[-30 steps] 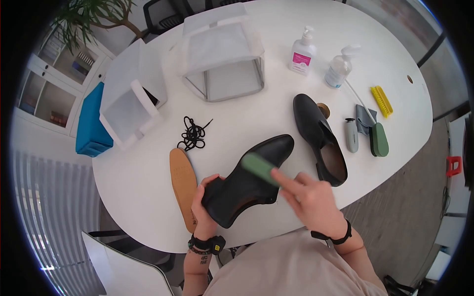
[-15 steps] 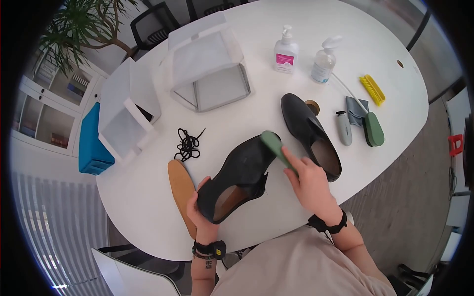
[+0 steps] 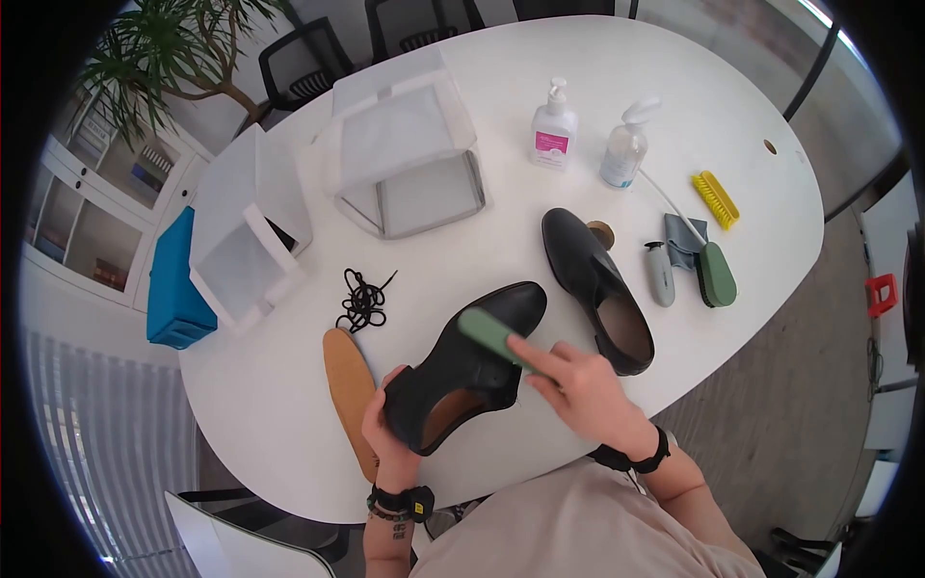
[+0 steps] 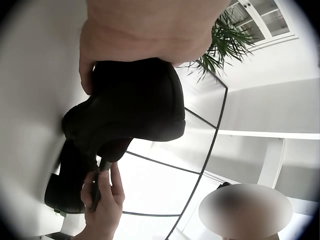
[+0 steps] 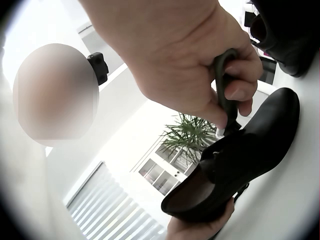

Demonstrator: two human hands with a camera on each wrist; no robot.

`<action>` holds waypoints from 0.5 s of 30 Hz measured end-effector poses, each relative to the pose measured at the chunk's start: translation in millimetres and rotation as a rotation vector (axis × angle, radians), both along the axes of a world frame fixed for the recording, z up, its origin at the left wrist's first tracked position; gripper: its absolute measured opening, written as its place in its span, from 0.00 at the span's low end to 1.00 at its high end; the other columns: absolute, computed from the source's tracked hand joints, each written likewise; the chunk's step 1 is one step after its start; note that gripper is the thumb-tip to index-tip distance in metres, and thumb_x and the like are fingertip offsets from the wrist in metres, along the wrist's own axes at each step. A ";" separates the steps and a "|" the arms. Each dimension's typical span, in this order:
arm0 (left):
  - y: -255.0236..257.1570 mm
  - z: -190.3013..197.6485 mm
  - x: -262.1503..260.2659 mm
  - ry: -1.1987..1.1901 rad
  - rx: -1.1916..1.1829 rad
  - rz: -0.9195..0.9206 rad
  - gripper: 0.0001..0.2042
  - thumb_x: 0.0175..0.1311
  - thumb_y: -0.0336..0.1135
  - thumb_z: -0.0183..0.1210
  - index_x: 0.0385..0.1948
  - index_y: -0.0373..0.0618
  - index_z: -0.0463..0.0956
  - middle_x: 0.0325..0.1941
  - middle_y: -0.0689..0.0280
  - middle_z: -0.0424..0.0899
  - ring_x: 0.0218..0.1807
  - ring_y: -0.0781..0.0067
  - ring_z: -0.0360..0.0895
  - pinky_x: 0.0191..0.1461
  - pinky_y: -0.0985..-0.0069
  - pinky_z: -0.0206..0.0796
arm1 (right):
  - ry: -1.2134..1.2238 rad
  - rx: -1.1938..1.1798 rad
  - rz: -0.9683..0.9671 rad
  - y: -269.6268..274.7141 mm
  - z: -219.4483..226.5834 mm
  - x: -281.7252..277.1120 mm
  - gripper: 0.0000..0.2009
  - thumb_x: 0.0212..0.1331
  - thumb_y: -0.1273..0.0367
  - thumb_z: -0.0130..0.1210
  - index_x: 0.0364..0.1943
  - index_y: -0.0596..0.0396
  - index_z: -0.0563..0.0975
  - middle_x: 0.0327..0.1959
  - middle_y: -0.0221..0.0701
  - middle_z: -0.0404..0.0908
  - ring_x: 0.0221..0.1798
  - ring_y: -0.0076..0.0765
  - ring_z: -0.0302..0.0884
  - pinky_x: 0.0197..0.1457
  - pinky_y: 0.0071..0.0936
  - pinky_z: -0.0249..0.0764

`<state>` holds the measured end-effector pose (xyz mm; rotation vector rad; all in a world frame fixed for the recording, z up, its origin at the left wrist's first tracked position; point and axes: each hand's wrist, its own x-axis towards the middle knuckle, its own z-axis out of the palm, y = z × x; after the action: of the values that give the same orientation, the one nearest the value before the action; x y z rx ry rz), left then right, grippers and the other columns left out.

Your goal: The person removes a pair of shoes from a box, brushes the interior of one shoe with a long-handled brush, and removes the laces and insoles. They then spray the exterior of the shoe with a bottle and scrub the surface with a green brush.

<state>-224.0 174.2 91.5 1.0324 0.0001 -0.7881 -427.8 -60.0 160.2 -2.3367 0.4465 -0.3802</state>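
My left hand (image 3: 385, 433) grips a black leather shoe (image 3: 434, 380) round its heel and holds it tilted on its side, toe pointing away to the right. In my right hand (image 3: 588, 390) is a green shoe brush (image 3: 485, 330), pinched between fingers and thumb and laid over the upper near the laceless opening. Its brushing face is hidden against the shoe. The right wrist view shows the fingers wrapped on the brush's dark handle (image 5: 227, 95) above the shoe (image 5: 260, 140). A second black shoe (image 3: 583, 255) stands on the table just to the right.
A tan insole (image 3: 347, 385) and black laces (image 3: 364, 301) lie left of the shoe. Rightward are a small grey bottle (image 3: 660, 275), grey cloth (image 3: 682, 236), another green brush (image 3: 716, 275) and a yellow brush (image 3: 715, 199). Pump bottles (image 3: 552, 130) and translucent boxes (image 3: 405, 135) stand farther back.
The brush in my right hand went out to the shoe's toe and came back to the middle of the upper. My left hand keeps its grip, with the shoe's tilt changing slightly.
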 end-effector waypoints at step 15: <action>-3.1 1.8 -4.1 0.007 0.007 -0.016 0.27 0.83 0.55 0.53 0.69 0.41 0.74 0.63 0.57 0.84 0.67 0.61 0.83 0.74 0.64 0.73 | -0.033 -0.031 -0.049 9.4 -6.5 7.9 0.30 0.70 0.69 0.66 0.77 0.40 0.76 0.30 0.38 0.76 0.26 0.51 0.77 0.30 0.46 0.75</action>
<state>-228.1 171.1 93.3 1.0370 0.0011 -0.8067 -419.9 -50.6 153.7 -2.3494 0.4860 -0.4507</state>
